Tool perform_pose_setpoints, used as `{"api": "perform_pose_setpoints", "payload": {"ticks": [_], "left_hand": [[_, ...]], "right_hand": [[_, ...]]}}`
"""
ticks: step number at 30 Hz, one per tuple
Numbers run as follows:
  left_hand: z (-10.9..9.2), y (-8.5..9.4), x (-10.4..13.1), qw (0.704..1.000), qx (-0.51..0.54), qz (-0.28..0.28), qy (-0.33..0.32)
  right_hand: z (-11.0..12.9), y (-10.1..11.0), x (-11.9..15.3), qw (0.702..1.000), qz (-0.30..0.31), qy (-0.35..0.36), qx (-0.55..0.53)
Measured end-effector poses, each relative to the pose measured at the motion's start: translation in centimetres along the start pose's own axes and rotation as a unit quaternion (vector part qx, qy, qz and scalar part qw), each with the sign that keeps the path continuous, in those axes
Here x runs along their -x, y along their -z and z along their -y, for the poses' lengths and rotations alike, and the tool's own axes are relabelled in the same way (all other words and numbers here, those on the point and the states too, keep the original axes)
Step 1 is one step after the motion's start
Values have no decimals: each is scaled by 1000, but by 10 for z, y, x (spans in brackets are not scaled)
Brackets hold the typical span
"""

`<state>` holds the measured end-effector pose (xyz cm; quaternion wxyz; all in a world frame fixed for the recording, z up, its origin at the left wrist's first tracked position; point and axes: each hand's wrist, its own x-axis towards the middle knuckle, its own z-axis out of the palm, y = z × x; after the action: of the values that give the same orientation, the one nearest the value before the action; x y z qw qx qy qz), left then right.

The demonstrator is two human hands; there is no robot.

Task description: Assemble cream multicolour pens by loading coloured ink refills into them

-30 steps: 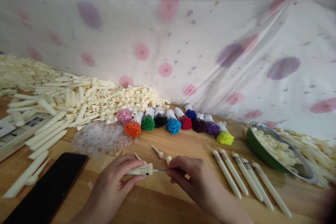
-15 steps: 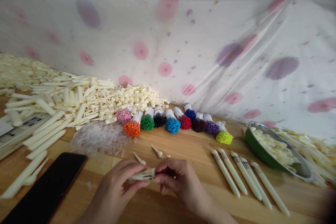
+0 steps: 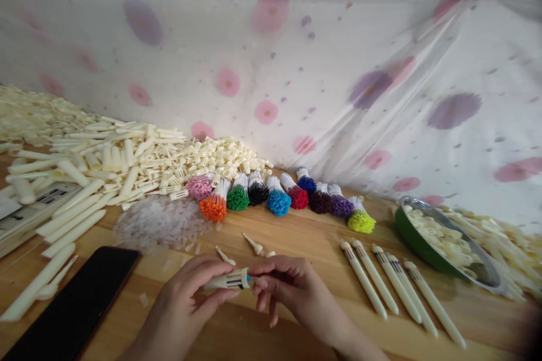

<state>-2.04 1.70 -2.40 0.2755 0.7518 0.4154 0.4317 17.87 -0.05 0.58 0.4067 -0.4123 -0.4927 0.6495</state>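
Observation:
My left hand is closed around a cream multicolour pen barrel, held almost level above the table. Slots run along the barrel's right part, and a blue piece shows at its right end. Thumb and forefinger of my right hand are pinched together just at that end; whatever lies between them is too small to make out. Behind the hands lie a cream cap piece with a clip and a second clip piece. Bundles of coloured refill pieces, such as the light blue bundle, stand farther back.
Finished-looking pens lie in a row at right, near a green-sided bowl of cream parts. A black phone lies at left. Clear small tubes and a heap of cream parts spread behind it, against a flowered sheet.
My right fingers have drawn slightly right off the barrel's end, uncovering the blue piece there. The left hand still holds the barrel, nearly unmoved.

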Motion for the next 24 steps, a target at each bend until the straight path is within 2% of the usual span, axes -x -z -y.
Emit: {"api": "perform_pose_setpoints", "payload": {"ticks": [4, 10, 19, 24], "left_hand": [[-2, 1, -1, 1000, -4, 3, 8], [-3, 0, -1, 1000, 5, 11, 15], [-7, -3, 2, 999, 33, 13, 34], [-4, -3, 3, 999, 23, 21, 28]], "right_hand": [[6, 1, 6, 993, -20, 39, 106], [14, -2, 10, 947, -72, 122, 290], [11, -5, 6, 936, -73, 154, 308], [12, -4, 6, 945, -79, 130, 288]]}}
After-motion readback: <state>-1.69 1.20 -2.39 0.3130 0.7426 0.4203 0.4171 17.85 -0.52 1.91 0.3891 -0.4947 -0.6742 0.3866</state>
